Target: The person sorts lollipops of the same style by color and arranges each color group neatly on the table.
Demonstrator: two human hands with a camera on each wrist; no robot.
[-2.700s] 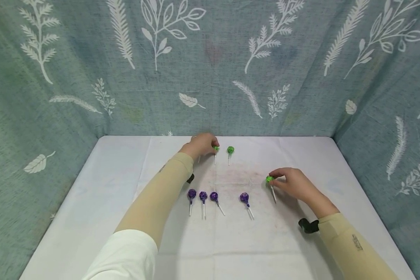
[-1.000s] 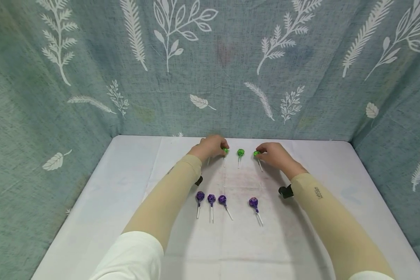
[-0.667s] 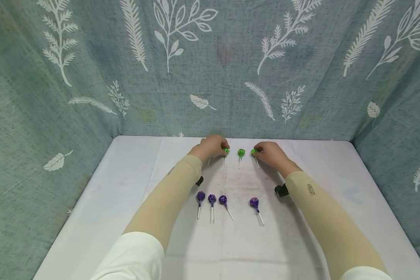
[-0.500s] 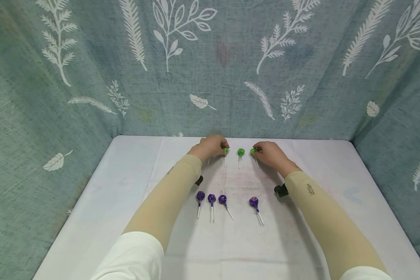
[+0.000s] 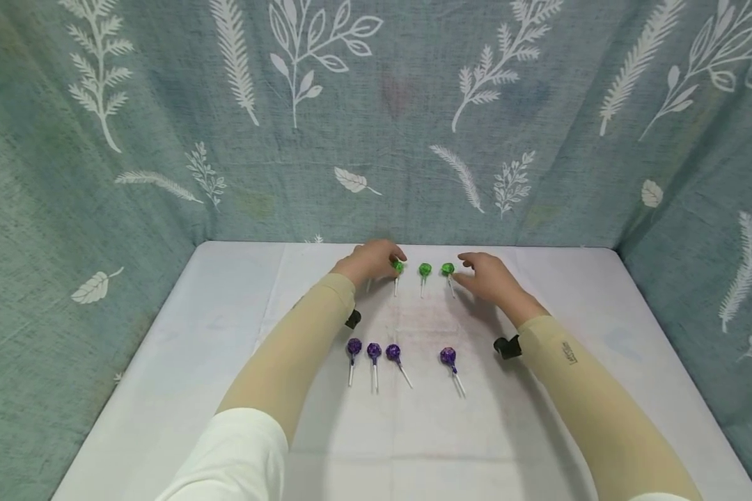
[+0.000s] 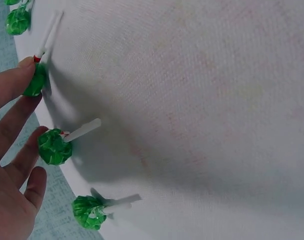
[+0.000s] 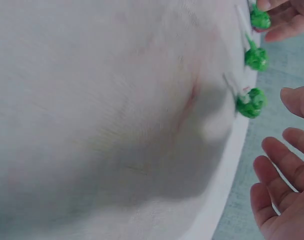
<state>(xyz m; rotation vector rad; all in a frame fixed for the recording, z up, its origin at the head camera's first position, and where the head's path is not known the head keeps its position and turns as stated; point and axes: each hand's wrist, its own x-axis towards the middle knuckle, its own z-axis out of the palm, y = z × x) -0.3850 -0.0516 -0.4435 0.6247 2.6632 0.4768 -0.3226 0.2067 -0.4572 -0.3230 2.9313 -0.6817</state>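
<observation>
Since half a second ago, the thumb and fingers of the right hand [image 5: 487, 276] have been spread, and the rightmost green lollipop [image 5: 448, 268], pinched by them then, has been left lying on the white table [image 5: 464, 452]. Nothing is held by that hand now; in the right wrist view its thumb tip is seen just beside the candy, with a gap between. By the left hand [image 5: 370, 261] much the same place is kept: the near green lollipop [image 6: 36, 81] is pinched lightly between thumb and forefinger, as is shown in the left wrist view. Between these two lollipops the middle green lollipop [image 5: 425, 270] is left untouched, its place in the row unaltered. Beneath the left hand, two others are shown by the left wrist view: a fourth green lollipop [image 6: 54, 147], close to another fingertip, though whether it is touched cannot be told, and a fifth green lollipop [image 6: 89, 213] farther along. All five are lined up near the table's rear edge, by the patterned cloth [image 5: 376, 202], with the visible sticks pointed roughly toward the person. Nearer the person, the purple lollipops [image 5: 374, 350] have not been disturbed: three are grouped closely, and a fourth purple lollipop [image 5: 448, 356] is set apart to the right.
</observation>
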